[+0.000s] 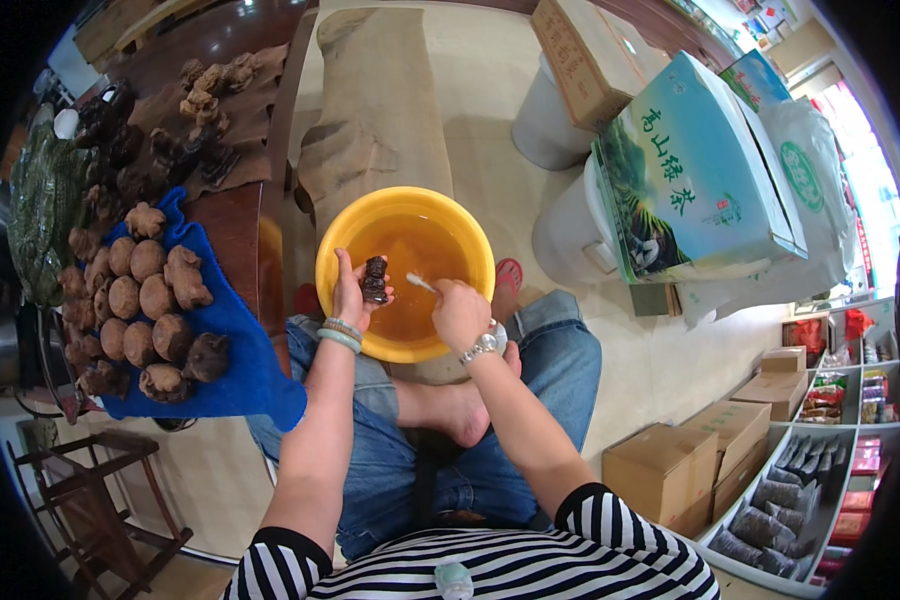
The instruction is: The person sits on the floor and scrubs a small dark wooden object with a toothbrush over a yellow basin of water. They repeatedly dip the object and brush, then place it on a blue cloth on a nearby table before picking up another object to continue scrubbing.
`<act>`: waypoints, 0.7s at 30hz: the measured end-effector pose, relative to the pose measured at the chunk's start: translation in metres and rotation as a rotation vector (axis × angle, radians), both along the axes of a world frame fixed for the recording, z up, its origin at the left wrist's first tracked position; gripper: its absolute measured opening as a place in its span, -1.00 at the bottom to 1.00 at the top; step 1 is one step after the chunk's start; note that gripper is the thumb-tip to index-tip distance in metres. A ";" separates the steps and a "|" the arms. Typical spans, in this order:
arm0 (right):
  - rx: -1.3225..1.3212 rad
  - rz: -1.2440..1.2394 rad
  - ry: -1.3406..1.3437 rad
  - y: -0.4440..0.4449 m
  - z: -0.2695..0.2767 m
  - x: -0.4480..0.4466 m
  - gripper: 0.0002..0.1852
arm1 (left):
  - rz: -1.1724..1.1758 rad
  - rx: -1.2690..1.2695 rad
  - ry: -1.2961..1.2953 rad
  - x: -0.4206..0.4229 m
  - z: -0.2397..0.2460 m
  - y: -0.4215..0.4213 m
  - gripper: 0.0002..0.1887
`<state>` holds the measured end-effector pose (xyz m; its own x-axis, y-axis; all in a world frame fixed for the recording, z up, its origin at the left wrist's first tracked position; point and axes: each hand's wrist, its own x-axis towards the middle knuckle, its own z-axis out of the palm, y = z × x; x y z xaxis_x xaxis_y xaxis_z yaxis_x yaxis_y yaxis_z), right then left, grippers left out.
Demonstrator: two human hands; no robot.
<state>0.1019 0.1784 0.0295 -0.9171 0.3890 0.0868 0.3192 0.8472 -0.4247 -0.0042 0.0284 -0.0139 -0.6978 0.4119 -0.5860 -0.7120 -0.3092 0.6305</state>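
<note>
A yellow plastic basin (pixel 330 225) with amber-brown liquid stands before me at the end of a wooden bench. Over its left side, my left hand (pixel 351 292) holds a dark, wet, ridged piece (pixel 375 280), perhaps carved wood, on the palm and fingers. My right hand (pixel 459 311), over the basin's right side, grips a small brush (pixel 420 282) whose whitish head points towards the dark piece without touching it. At the left, brown rounded lumps (pixel 156 296) and knobbly ones lie on a blue cloth (pixel 232 360) on a dark table.
The wooden bench (pixel 382 97) stretches away beyond the basin. Pale bins (pixel 570 225), a green tea carton (pixel 690 165) and a cardboard box (pixel 585 67) stand at the right. More cardboard boxes (pixel 660 472) and shelves with packets are at lower right, a dark wooden stool (pixel 94 480) at lower left.
</note>
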 end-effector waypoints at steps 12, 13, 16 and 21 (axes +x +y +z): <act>-0.206 0.180 0.293 -0.026 0.008 -0.007 -0.77 | 0.048 -0.085 0.102 0.002 -0.001 0.000 -0.01; -0.189 0.192 0.300 -0.020 0.006 -0.004 -0.77 | 0.095 -0.080 0.130 0.001 -0.001 0.000 -0.02; -0.056 0.157 0.166 0.004 -0.003 0.006 -0.78 | 0.165 -0.050 0.107 -0.002 -0.001 -0.001 -0.03; 0.164 0.107 -0.136 0.016 -0.019 0.000 -0.81 | 0.131 -0.021 -0.041 0.000 0.001 0.002 -0.03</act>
<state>0.1019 0.1944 0.0101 -0.9598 0.2802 0.0139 0.2690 0.9333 -0.2379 -0.0043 0.0301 -0.0130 -0.7202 0.3062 -0.6226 -0.6916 -0.3878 0.6093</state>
